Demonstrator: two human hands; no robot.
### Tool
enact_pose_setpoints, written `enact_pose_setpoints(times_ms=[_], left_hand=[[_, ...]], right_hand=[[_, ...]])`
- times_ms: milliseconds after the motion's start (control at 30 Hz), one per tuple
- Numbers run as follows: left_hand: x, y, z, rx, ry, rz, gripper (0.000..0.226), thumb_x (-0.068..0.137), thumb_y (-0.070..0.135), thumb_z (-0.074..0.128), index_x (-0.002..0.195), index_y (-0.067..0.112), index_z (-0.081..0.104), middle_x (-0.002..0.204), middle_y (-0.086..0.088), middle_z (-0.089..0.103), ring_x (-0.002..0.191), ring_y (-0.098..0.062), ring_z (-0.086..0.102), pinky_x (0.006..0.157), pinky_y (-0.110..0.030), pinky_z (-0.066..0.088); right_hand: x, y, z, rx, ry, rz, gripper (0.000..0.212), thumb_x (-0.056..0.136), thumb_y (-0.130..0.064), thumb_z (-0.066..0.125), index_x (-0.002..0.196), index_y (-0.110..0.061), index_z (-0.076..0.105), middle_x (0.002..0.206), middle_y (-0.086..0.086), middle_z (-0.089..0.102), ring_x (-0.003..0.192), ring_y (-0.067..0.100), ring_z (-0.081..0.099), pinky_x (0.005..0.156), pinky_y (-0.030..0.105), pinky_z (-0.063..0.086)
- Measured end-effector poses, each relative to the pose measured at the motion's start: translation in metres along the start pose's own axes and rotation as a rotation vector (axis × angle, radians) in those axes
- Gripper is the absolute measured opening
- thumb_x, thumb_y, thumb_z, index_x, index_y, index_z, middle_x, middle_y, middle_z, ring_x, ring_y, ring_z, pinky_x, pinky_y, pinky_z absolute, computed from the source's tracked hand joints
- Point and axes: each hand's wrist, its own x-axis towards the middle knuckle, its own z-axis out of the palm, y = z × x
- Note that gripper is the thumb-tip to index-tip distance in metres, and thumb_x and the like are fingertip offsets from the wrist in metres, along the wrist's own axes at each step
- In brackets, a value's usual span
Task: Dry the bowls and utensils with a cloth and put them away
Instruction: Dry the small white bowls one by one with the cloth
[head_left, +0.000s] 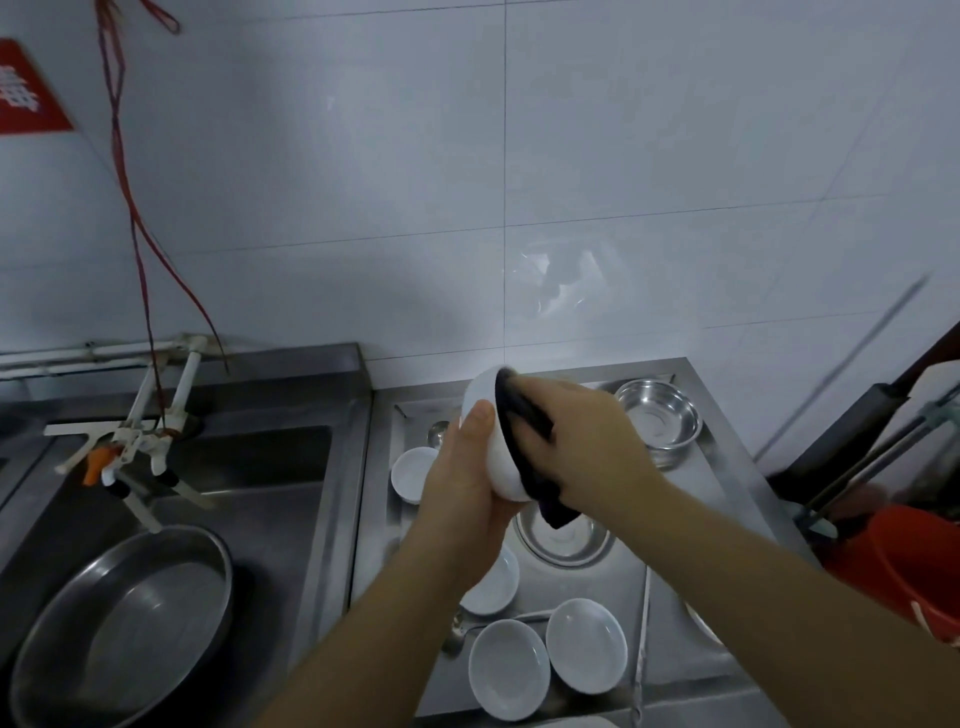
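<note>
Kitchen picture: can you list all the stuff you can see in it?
white bowl: 1, white, held above the counter
cloth: 1, dark, pressed on the held bowl
white bowls: at least 4, white, on the steel counter
steel bowls: 2, silver, on the counter
steel pan: 1, silver, in the sink
taps: white, over the sink
bucket: 1, red, far right
left hand: holds the bowl
right hand: holds the cloth

A dark purple-black cloth (524, 441) is showing against a plain white round ceramic bowl (485, 415); a red plastic bucket (904, 561) is glowing nearby.
</note>
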Motion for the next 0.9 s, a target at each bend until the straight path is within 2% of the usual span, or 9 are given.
enact_pose_setpoints(times_ms=[100, 233, 300, 400, 533, 567, 667, 767, 900], left_hand=[[0.007, 0.005, -0.005, 0.083, 0.025, 0.014, 0.077, 0.089, 0.056, 0.063, 0.149, 0.01, 0.053, 0.136, -0.026, 0.067, 0.125, -0.043, 0.067, 0.101, -0.06, 0.057], [0.011, 0.001, -0.004, 0.145, 0.029, 0.044, 0.082, 0.085, 0.051, 0.068, 0.149, 0.004, 0.05, 0.135, -0.03, 0.065, 0.125, -0.045, 0.066, 0.104, -0.057, 0.056], [0.012, -0.003, -0.005, 0.161, -0.025, 0.067, 0.092, 0.081, 0.053, 0.075, 0.152, 0.001, 0.046, 0.138, -0.035, 0.06, 0.129, -0.051, 0.06, 0.11, -0.064, 0.049], [0.011, -0.006, -0.009, 0.176, -0.096, 0.085, 0.11, 0.072, 0.062, 0.087, 0.154, 0.004, 0.043, 0.142, -0.036, 0.056, 0.132, -0.053, 0.056, 0.113, -0.068, 0.044], [0.008, -0.019, -0.01, 0.128, -0.123, 0.052, 0.105, 0.065, 0.064, 0.092, 0.151, 0.021, 0.05, 0.141, -0.021, 0.064, 0.126, -0.041, 0.066, 0.098, -0.056, 0.059], [0.008, -0.023, -0.01, 0.155, -0.107, 0.067, 0.099, 0.065, 0.064, 0.091, 0.148, 0.027, 0.053, 0.139, -0.014, 0.067, 0.123, -0.035, 0.069, 0.094, -0.051, 0.061], [0.01, -0.023, -0.016, 0.487, -0.095, 0.182, 0.076, 0.074, 0.054, 0.082, 0.144, 0.046, 0.052, 0.132, 0.009, 0.066, 0.117, -0.017, 0.07, 0.085, -0.038, 0.064], [0.01, -0.01, -0.028, 0.788, -0.202, 0.224, 0.087, 0.074, 0.046, 0.087, 0.147, 0.055, 0.042, 0.136, 0.017, 0.058, 0.115, -0.004, 0.066, 0.082, -0.029, 0.064], [0.01, 0.004, -0.024, 0.938, -0.241, 0.295, 0.087, 0.077, 0.052, 0.084, 0.15, 0.059, 0.038, 0.146, 0.017, 0.052, 0.121, -0.003, 0.062, 0.091, -0.032, 0.063]], right_hand=[[0.002, 0.002, -0.007, -0.242, -0.132, -0.108, 0.022, 0.099, -0.031, 0.057, 0.117, -0.025, 0.069, 0.101, -0.004, 0.072, 0.088, 0.023, 0.066, 0.072, 0.041, 0.054], [0.007, 0.0, -0.017, -0.091, -0.341, 0.146, 0.021, 0.092, -0.036, 0.057, 0.085, -0.02, 0.066, 0.076, 0.0, 0.068, 0.072, 0.021, 0.065, 0.066, 0.037, 0.053], [0.005, 0.0, -0.022, 0.159, -0.411, 0.32, 0.027, 0.093, -0.036, 0.059, 0.092, -0.012, 0.073, 0.085, 0.011, 0.074, 0.083, 0.032, 0.071, 0.079, 0.046, 0.06], [-0.007, 0.003, -0.024, 0.801, -0.411, 0.616, 0.031, 0.098, -0.027, 0.063, 0.114, -0.002, 0.073, 0.112, 0.026, 0.074, 0.104, 0.041, 0.074, 0.099, 0.056, 0.058], [-0.017, 0.008, -0.01, 1.363, -0.162, 0.901, 0.025, 0.103, -0.018, 0.059, 0.103, 0.004, 0.07, 0.089, 0.023, 0.076, 0.078, 0.032, 0.076, 0.066, 0.04, 0.064], [-0.016, 0.008, -0.006, 1.443, -0.111, 0.944, 0.025, 0.103, -0.018, 0.058, 0.106, 0.005, 0.069, 0.091, 0.022, 0.075, 0.079, 0.033, 0.076, 0.066, 0.04, 0.063], [-0.016, 0.014, -0.003, 1.573, -0.115, 0.967, 0.042, 0.094, -0.025, 0.065, 0.124, 0.004, 0.07, 0.109, 0.023, 0.075, 0.094, 0.038, 0.076, 0.076, 0.044, 0.064], [-0.022, 0.023, -0.008, 1.656, -0.286, 0.893, 0.055, 0.089, -0.051, 0.077, 0.117, -0.003, 0.079, 0.117, 0.018, 0.077, 0.104, 0.036, 0.077, 0.084, 0.045, 0.063], [-0.025, 0.029, -0.002, 1.593, -0.264, 0.805, 0.055, 0.08, -0.042, 0.089, 0.12, -0.006, 0.078, 0.12, 0.02, 0.075, 0.11, 0.038, 0.074, 0.089, 0.045, 0.06]])
